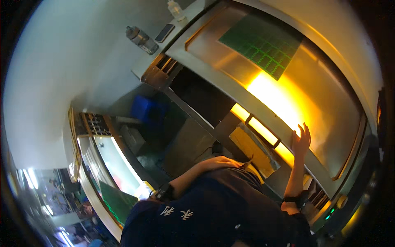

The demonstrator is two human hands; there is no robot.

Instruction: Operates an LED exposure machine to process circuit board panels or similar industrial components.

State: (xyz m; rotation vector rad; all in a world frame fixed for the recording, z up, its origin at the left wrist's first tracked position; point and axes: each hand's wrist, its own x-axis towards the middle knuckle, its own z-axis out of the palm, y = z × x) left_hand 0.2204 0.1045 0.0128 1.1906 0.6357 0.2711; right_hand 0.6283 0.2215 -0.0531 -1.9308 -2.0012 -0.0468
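Observation:
My right hand (301,142) lies at the near edge of a wide framed panel (230,68), its fingers spread and holding nothing. A bright yellow glow shows through the panel beside the fingertips. On the panel's far part lies a green sheet (259,45) with a grid of lighter green patterns. My left hand (224,162) rests flat against the front of my dark shirt at the waist, with nothing seen in it; its fingertips are partly unclear. A dark handle (262,131) sits on the machine's front, left of my right hand.
A grey bottle (142,40), a phone (164,33) and a clear small bottle (176,10) stand on the far left ledge. At left, a lit white box (113,160) has another green sheet (115,201) by it. A blue bin (144,108) is on the floor.

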